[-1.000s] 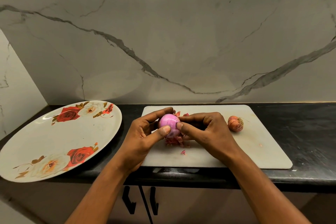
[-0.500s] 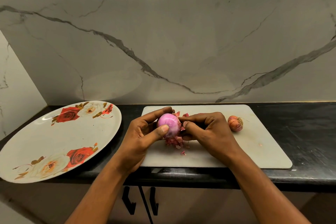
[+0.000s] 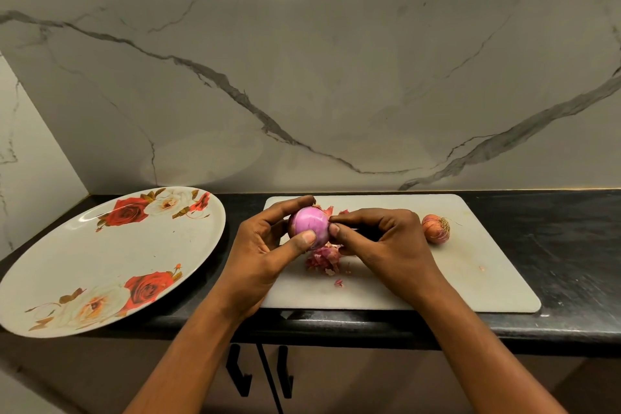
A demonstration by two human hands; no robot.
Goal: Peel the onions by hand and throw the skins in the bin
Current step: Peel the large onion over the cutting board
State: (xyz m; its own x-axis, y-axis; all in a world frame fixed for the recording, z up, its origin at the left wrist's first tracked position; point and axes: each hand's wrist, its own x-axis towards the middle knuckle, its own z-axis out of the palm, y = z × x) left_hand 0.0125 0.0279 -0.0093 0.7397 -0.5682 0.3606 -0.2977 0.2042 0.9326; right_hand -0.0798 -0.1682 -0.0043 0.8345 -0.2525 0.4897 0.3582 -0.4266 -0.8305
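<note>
A purple, mostly peeled onion is held just above the white cutting board. My left hand grips it, thumb on its front and fingers curled behind. My right hand pinches at the onion's right side with thumb and fingertips. A heap of pink onion skins lies on the board right under the onion. A second onion, brown-skinned with its roots on, sits on the board to the right of my right hand.
A large white plate with red rose prints lies on the black counter at the left, overhanging its front edge. A marble wall rises behind. Cabinet handles show below the counter. No bin is in view.
The onion has been turned a little in my left hand and my right fingertips have shifted on its right side. The skin heap and the second onion have not moved.
</note>
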